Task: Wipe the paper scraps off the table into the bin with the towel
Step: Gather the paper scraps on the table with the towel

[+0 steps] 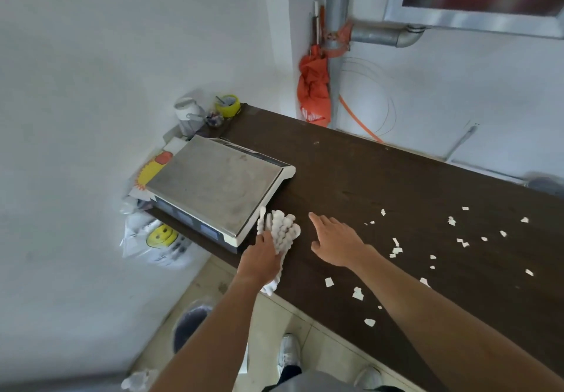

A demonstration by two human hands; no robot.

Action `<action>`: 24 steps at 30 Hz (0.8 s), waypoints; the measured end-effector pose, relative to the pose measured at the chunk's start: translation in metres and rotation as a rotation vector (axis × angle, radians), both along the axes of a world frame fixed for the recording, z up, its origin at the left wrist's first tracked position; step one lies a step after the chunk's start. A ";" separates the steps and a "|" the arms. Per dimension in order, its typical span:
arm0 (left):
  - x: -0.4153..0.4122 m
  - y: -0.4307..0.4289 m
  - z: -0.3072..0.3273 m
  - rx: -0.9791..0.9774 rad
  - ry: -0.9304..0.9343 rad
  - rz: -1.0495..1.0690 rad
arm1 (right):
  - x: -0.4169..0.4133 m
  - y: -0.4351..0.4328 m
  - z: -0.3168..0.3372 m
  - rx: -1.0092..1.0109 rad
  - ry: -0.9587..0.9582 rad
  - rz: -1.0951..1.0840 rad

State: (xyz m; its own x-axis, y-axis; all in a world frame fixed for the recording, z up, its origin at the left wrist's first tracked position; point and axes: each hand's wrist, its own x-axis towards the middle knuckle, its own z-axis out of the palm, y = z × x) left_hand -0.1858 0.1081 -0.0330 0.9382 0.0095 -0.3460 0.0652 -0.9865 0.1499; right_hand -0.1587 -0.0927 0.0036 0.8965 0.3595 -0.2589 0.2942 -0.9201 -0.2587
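Dark bin (190, 327) on floor, contents unclear; left hand (262, 257) on towel (282, 233)

Low in the centre of the frame I see my left hand (263, 256) pressing on the white towel (282, 233) beside the scale (218, 184). My right hand (335, 240) lies flat and spread on the dark counter (381, 178). Paper scraps (396, 249) litter the right; the bin (190, 324) stands on the floor, lower left.

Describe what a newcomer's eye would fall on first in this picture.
White paper scraps lie scattered over the right part of the dark table. Near its front edge the left hand presses a knobbly white towel beside a steel-topped scale, while the right hand is spread open. An orange cloth hangs on the wall pipe behind.
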 end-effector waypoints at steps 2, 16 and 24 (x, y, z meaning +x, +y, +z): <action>0.000 -0.013 -0.001 -0.056 0.004 -0.001 | -0.001 -0.012 0.000 0.000 0.027 -0.059; -0.035 -0.135 -0.011 -0.096 -0.001 -0.338 | -0.027 -0.117 0.012 0.019 0.065 -0.415; -0.069 -0.196 -0.012 -0.047 -0.020 -0.334 | -0.052 -0.174 0.006 0.023 0.121 -0.583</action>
State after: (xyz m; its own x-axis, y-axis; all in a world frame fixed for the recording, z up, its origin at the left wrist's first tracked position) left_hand -0.2545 -0.0884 -0.0446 0.8933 -0.3154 -0.3202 -0.2641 -0.9448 0.1939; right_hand -0.2110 -0.2665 0.0093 0.9123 -0.1765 -0.3694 -0.2907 -0.9147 -0.2809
